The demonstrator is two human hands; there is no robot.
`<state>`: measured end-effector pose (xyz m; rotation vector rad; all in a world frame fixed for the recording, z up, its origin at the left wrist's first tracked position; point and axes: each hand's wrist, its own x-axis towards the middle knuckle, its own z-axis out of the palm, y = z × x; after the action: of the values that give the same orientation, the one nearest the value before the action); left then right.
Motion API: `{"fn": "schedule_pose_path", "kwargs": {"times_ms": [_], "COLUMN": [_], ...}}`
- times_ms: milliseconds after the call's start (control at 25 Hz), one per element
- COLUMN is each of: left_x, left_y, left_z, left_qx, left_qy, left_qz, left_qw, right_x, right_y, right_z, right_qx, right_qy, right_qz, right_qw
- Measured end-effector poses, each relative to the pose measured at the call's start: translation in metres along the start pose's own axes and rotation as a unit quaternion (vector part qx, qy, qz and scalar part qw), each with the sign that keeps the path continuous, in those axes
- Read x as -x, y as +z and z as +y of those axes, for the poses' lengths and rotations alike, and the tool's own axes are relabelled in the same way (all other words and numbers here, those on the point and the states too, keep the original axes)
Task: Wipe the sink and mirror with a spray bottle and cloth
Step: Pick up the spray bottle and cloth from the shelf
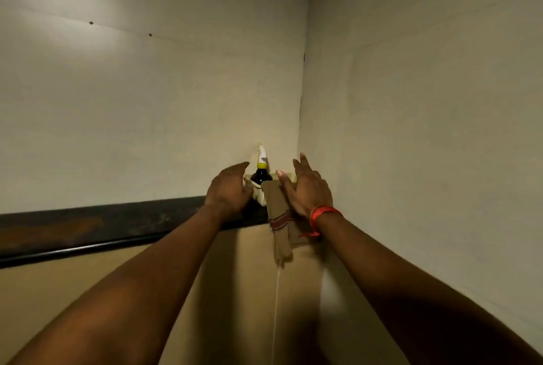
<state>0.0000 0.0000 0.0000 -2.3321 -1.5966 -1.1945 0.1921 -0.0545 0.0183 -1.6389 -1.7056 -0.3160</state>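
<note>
A dark spray bottle [261, 174] with a yellow collar and white nozzle stands in a small pale basket [262, 196] on a dark shelf in the wall corner. A tan cloth [279, 219] with a red stripe hangs over the basket's front and down past the shelf edge. My left hand [228, 188] is at the basket's left side, fingers curved, touching or nearly touching it. My right hand [305, 188] is held open just right of the cloth, fingers spread; a red thread is tied round its wrist. No sink or mirror is in view.
The dark shelf [88, 231] runs from the left edge to the corner, with a rounded front lip. Plain pale walls meet at the corner right behind the basket. A thin white thread [276, 306] hangs down below the cloth.
</note>
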Motion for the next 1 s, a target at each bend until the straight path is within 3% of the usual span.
{"fn": "schedule_pose_path", "kwargs": {"times_ms": [120, 200, 320, 440, 560, 640, 720, 840, 920, 1000], "left_x": [-0.046, -0.071, -0.100, -0.115, -0.121, -0.117, -0.111, -0.105, -0.105, -0.100], "left_y": [0.037, 0.050, 0.069, 0.093, 0.098, 0.095, 0.092, 0.081, 0.068, 0.049], "left_z": [-0.001, -0.001, -0.002, -0.011, -0.012, -0.006, -0.003, -0.001, 0.003, 0.021], "left_qx": [0.181, 0.221, 0.196, 0.108, 0.069, 0.050, 0.045, 0.111, 0.187, 0.270], "left_qy": [-0.104, -0.169, -0.205, -0.199, -0.218, -0.206, -0.164, -0.088, -0.055, -0.034], "left_qz": [0.046, 0.029, -0.040, -0.094, -0.108, -0.087, -0.039, 0.066, 0.104, 0.119], "left_qw": [0.977, 0.960, 0.958, 0.969, 0.968, 0.973, 0.985, 0.988, 0.975, 0.955], "right_x": [-0.055, -0.083, -0.107, -0.118, -0.120, -0.107, -0.089, -0.069, -0.068, -0.063], "right_y": [0.029, 0.031, 0.022, 0.023, 0.038, 0.047, 0.049, 0.034, 0.015, -0.010], "right_z": [0.015, 0.013, 0.004, 0.004, 0.015, 0.029, 0.044, 0.058, 0.061, 0.062], "right_qx": [-0.049, -0.056, -0.034, 0.001, 0.000, -0.087, -0.223, -0.384, -0.486, -0.528], "right_qy": [0.076, 0.122, 0.114, 0.097, 0.077, 0.118, 0.183, 0.230, 0.210, 0.210], "right_qz": [-0.078, -0.194, -0.369, -0.407, -0.334, -0.214, -0.056, 0.192, 0.291, 0.345], "right_qw": [0.993, 0.972, 0.922, 0.908, 0.939, 0.966, 0.956, 0.873, 0.797, 0.748]}}
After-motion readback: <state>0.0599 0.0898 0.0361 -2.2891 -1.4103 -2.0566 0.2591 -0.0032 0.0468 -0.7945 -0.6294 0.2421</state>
